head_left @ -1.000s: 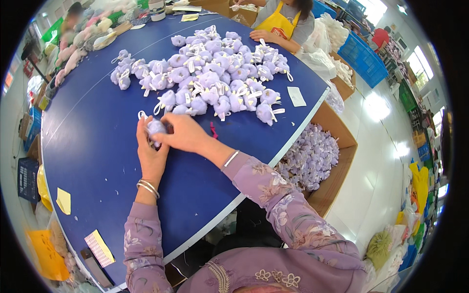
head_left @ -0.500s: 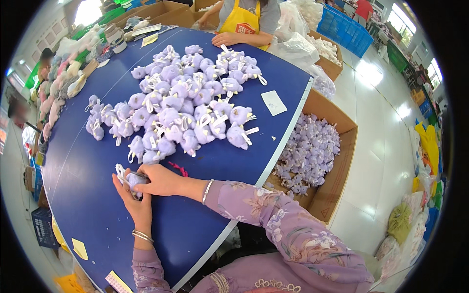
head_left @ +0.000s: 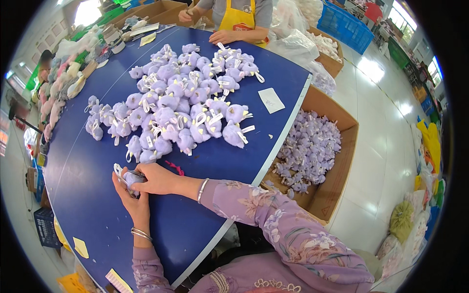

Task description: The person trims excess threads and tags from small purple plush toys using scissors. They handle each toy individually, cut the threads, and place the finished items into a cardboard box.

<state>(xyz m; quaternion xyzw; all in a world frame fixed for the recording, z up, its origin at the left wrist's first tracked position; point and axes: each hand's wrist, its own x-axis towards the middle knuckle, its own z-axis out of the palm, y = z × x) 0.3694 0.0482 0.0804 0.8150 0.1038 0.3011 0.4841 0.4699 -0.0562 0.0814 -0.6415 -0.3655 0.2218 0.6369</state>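
Holding a small purple plush toy low over the near left part of the blue table, both hands together. Left hand cradles it from below and the left; fingers closed around its side, white loop sticking up past them. Right hand comes across from the right, palm down; thumb and fingers pinching the toy's near right side. Something thin and dark shows at the right fingers, too small to tell what.

Just beyond the hands: heap of like toys, many with white loops and tags. Dark pink string on the table, just beside the right hand. White paper near the right edge; yellow slip at the lower left.

Off the table's right edge, an open cardboard box holds more small purple pieces. Across the far edge, a co-worker in a yellow apron, one hand resting on the table.
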